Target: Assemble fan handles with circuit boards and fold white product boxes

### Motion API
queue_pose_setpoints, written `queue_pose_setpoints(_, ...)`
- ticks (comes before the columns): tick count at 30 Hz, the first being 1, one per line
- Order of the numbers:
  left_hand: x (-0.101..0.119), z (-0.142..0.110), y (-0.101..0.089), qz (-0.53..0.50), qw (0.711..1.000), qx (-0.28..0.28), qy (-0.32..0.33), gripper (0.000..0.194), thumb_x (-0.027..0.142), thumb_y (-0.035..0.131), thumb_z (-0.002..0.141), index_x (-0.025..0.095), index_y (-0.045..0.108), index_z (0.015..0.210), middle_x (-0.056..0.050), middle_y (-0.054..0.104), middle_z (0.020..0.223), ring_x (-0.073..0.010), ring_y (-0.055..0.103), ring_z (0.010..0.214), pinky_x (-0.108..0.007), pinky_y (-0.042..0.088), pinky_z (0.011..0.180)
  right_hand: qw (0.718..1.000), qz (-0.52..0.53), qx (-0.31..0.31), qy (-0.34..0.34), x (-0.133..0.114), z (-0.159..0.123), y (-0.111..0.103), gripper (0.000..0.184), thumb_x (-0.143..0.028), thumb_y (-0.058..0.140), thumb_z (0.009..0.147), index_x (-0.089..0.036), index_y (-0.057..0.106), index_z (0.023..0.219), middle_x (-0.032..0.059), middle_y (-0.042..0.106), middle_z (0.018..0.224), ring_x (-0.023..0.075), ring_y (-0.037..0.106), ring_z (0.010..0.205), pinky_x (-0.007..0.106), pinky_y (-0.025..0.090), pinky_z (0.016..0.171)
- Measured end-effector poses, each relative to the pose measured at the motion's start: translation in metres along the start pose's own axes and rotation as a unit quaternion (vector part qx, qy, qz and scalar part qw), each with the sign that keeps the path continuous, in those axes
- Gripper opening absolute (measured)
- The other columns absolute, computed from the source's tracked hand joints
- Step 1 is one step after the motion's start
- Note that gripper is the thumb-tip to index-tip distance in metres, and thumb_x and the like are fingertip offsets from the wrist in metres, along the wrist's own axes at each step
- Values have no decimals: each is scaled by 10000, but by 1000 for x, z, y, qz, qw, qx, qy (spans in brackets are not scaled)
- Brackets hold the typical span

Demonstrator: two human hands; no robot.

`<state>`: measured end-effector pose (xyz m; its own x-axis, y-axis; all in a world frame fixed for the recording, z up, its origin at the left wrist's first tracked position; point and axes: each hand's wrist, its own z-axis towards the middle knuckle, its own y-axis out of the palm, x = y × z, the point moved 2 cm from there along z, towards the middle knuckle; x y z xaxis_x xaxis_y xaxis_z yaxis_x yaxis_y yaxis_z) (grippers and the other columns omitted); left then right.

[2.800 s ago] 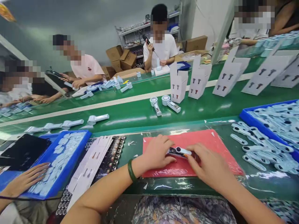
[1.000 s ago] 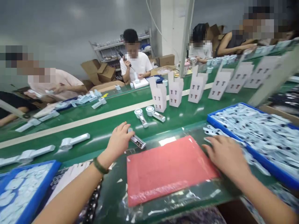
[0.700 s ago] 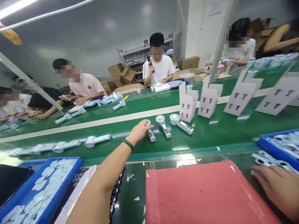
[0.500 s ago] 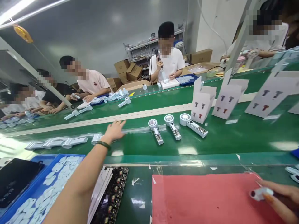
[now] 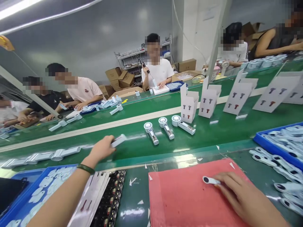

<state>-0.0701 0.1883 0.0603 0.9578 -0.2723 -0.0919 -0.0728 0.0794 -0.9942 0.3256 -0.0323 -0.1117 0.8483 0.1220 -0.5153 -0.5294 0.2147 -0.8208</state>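
Over the near side of the green belt, my left hand (image 5: 101, 147) is closed around a handheld fan (image 5: 119, 140). Its pale blue handle sticks out past the fingers to the right, and the palm hides the rest. My right hand (image 5: 236, 192) pinches a small pale blue plastic cover (image 5: 211, 180) with a black oval at its tip, just over the red mat (image 5: 180, 201). Three fans with bare circuit boards in their handles, one being this fan (image 5: 151, 134), lie on the belt ahead. More fans (image 5: 59, 155) form a row at the left.
White printed boxes (image 5: 189, 108) stand along the belt at the right. A blue tray (image 5: 260, 137) of plastic covers sits far right, with loose covers (image 5: 284, 187) beside it. Left are another blue tray (image 5: 44, 175) and circuit-board panels (image 5: 113, 195). Co-workers sit across the belt.
My left hand, open and reaching over the belt before, has closed on a fan. My right hand has moved left over the red mat with the cover. The view has swung right.
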Motion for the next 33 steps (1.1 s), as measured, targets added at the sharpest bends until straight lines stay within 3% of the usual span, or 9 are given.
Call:
queue_pose_setpoints(4, 76, -41, 27, -6, 990, -26, 138, 330, 384, 793, 788, 217, 665, 1042, -36, 667, 1014, -223, 620, 987, -370, 508, 843, 998, 30, 19, 42, -24, -8, -13, 262, -420, 444, 985, -288, 617, 1131, 23, 723, 1000, 203, 704, 744, 328, 564, 602)
queue_pose_setpoints(7, 149, -77, 50, -37, 952, 26, 302, 408, 422, 822, 751, 242, 649, 1073, -45, 653, 1013, -245, 588, 978, -366, 447, 787, 997, 54, 36, 40, -45, -15, -33, 261, -427, 456, 980, -262, 609, 1112, 24, 700, 884, 189, 670, 693, 298, 519, 578)
queue_pose_setpoints(9, 186, -97, 62, -70, 935, 38, 346, 455, 500, 804, 750, 238, 643, 1085, -53, 640, 1024, -248, 571, 965, -360, 426, 764, 997, 57, 42, 42, -55, -18, -45, 253, -422, 460, 978, -255, 611, 1094, 20, 687, 848, 184, 655, 680, 292, 499, 588)
queue_pose_setpoints(11, 207, -109, 71, -102, 931, 18, 351, 476, 551, 789, 743, 238, 652, 1074, -57, 629, 1030, -252, 558, 958, -357, 424, 755, 997, 51, 33, 50, -62, -18, -51, 239, -415, 471, 973, -253, 611, 1077, 10, 680, 830, 175, 638, 646, 286, 472, 567)
queue_pose_setpoints(18, 205, -116, 71, -278, 906, -23, 317, 505, 483, 767, 794, 199, 610, 1182, -73, 634, 1092, -243, 556, 998, -377, 466, 863, 998, -34, -37, -29, -81, -10, -26, 179, -274, 426, 972, -219, 588, 919, 27, 654, 842, 199, 625, 681, 306, 389, 562)
queue_pose_setpoints(21, 205, -117, 68, -310, 891, -19, 330, 288, 386, 690, 879, 193, 637, 1086, -65, 655, 1045, -228, 563, 978, -367, 456, 866, 997, -48, -49, -39, -84, -10, -17, 191, -262, 419, 975, -215, 598, 927, 32, 636, 831, 215, 614, 693, 326, 384, 574)
queue_pose_setpoints(24, 210, -118, 70, -320, 889, -20, 326, 96, 242, 641, 900, 180, 653, 972, -52, 672, 973, -207, 572, 928, -351, 450, 847, 998, -2, -51, -35, -76, -11, -13, 233, -344, 424, 998, -237, 629, 965, 38, 649, 894, 221, 623, 748, 336, 418, 613)
queue_pose_setpoints(29, 215, -120, 76, -337, 887, -23, 316, 56, 215, 653, 887, 182, 676, 927, -42, 681, 919, -198, 592, 917, -339, 465, 849, 983, 168, -65, 20, -50, -6, 1, 288, -478, 459, 988, -262, 636, 920, 40, 669, 1028, 230, 646, 953, 355, 512, 794)
queue_pose_setpoints(33, 213, -134, 75, -338, 883, -12, 325, 90, 250, 671, 880, 187, 679, 943, -56, 678, 944, -225, 600, 1010, -362, 480, 911, 962, 244, -117, 35, -47, -11, 5, 319, -479, 519, 960, -259, 598, 1177, 67, 643, 1228, 249, 615, 1135, 409, 509, 977)
